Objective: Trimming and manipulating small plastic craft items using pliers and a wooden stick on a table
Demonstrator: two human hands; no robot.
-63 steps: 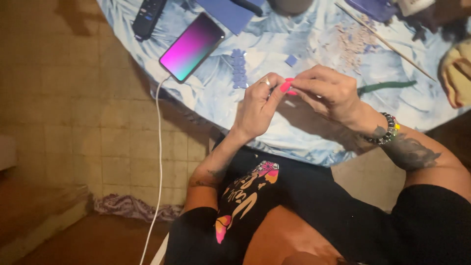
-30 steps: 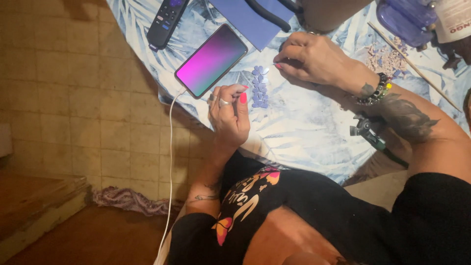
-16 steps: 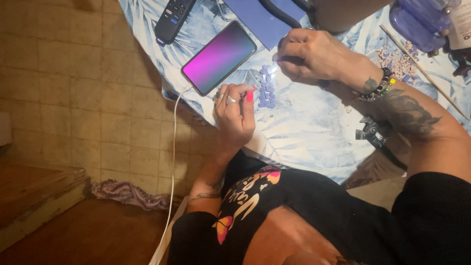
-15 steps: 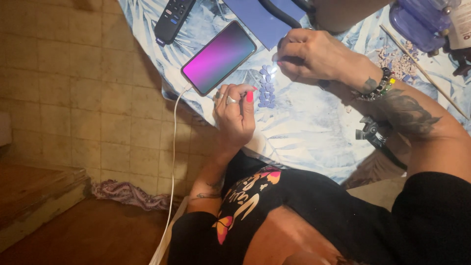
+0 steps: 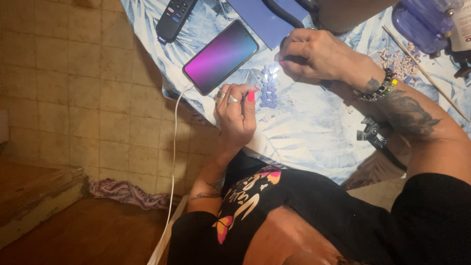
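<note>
Left hand: the left hand (image 5: pixel 237 114) rests on the edge of the table (image 5: pixel 304 132), fingers curled loosely inward, pink nails showing, rings on two fingers; it clamps nothing that I can see.
Right hand: the right hand (image 5: pixel 314 54) lies further up the table, knuckles up, fingertips drawn together at the top of the bead strip (image 5: pixel 268 87); whether it pinches a bead is hidden by the glare.
Bead strip: a short column of pale purple pieces lying flat on the leaf-print cloth, between the two hands, just beside the left fingertips.
Nearby: a phone (image 5: pixel 221 56) with a lit pink-violet screen sits left of the strip, its white cable (image 5: pixel 172 162) hanging off the table; a black remote (image 5: pixel 175 17) lies above it.
Change: against half a second ago both hands keep nearly the same places; the hands were joined near the table edge two seconds ago and are now apart.
</note>
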